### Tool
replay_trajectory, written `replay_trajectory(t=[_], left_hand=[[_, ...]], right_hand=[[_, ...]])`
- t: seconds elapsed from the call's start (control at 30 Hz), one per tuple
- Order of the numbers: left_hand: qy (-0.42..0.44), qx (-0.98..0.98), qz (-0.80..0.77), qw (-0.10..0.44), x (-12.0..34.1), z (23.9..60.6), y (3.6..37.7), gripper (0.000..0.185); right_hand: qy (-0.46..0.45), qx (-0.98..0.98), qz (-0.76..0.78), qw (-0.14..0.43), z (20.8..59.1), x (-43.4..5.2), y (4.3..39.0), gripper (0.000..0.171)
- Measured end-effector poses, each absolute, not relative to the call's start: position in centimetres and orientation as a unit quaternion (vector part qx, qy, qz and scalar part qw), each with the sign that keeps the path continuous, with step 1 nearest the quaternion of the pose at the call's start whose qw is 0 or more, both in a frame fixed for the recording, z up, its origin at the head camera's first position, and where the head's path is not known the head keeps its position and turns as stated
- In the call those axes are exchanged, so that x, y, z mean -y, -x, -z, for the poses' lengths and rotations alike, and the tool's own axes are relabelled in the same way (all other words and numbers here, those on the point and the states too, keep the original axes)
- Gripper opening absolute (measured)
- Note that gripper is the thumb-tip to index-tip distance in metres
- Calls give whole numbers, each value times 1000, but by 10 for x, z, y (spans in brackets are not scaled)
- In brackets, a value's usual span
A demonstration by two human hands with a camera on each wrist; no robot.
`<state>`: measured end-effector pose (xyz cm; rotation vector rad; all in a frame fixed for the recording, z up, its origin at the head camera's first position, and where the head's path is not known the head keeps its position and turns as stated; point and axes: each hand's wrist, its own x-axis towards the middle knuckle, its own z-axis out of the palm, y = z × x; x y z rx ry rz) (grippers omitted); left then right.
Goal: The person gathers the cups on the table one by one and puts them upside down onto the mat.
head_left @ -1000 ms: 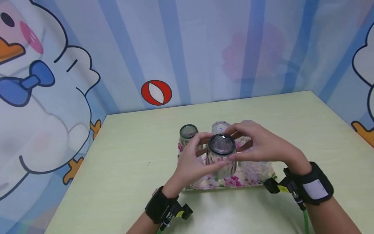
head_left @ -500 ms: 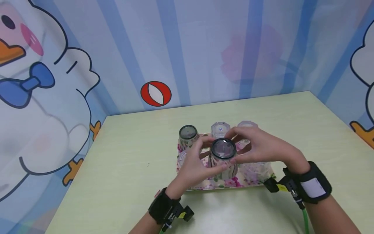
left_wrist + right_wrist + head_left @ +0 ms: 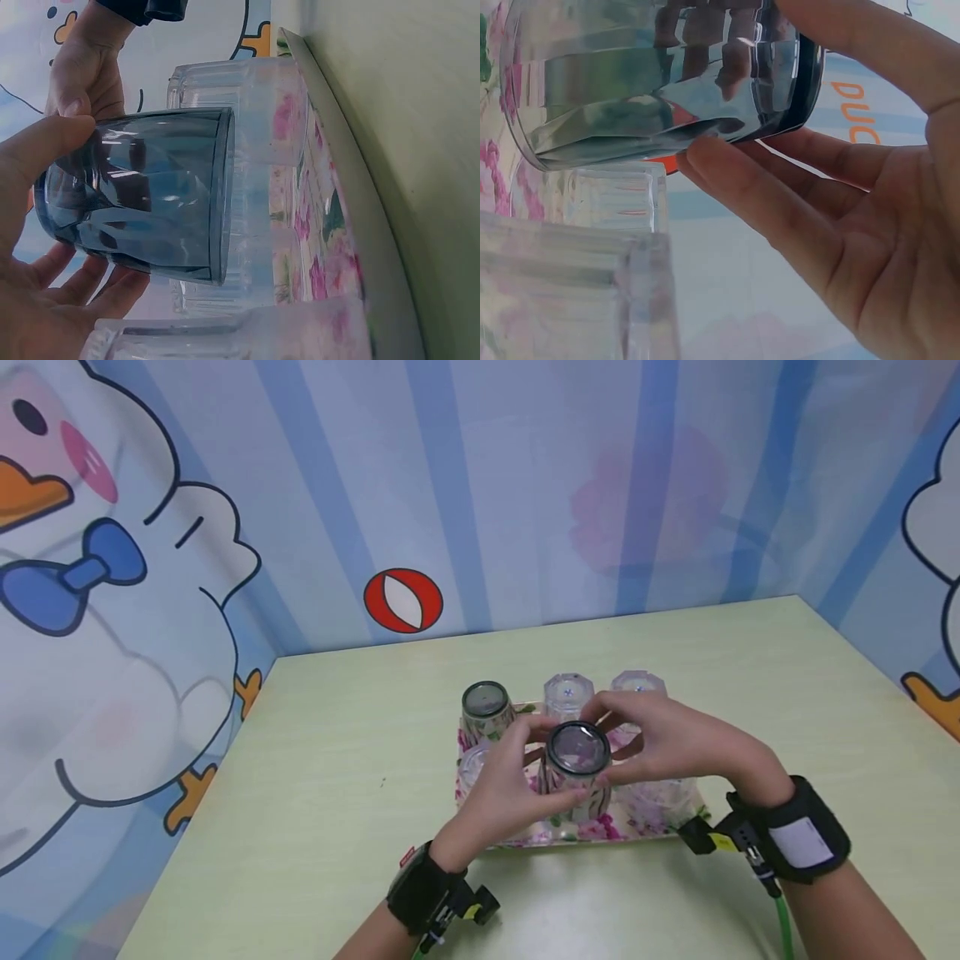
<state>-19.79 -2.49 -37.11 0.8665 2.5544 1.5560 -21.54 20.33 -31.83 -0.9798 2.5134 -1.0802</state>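
Note:
Both hands hold a grey-tinted drinking glass [image 3: 579,752] upside down, its dark base facing up. My left hand [image 3: 501,787] grips its left side with thumb and fingers spread around it; my right hand [image 3: 678,739] grips the right side near the base. In the left wrist view, the rim of this tinted glass [image 3: 150,191] points at the floral tray [image 3: 330,202], a short way above it. The right wrist view shows fingertips on the wall of the glass [image 3: 630,82] close to its base.
On the floral tray [image 3: 592,833] stand another upturned tinted glass [image 3: 486,710] at back left and several clear glasses, including one at back middle [image 3: 567,695], one at back right [image 3: 637,682] and one at left [image 3: 472,763]. A pale table [image 3: 322,777] surrounds it; a printed backdrop [image 3: 510,510] rises behind.
Both hands have brought the tinted glass lower and slightly right, nearer the tray's front. Their hold on it looks the same. The back clear glasses show more now.

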Motion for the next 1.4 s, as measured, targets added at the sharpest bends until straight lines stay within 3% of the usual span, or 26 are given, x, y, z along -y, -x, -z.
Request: replay_trajectory(t=[1.4], left_hand=[[-293, -887, -356, -1, 22, 367, 193, 74]], right_hand=[[341, -890, 284, 101, 334, -197, 223, 49]])
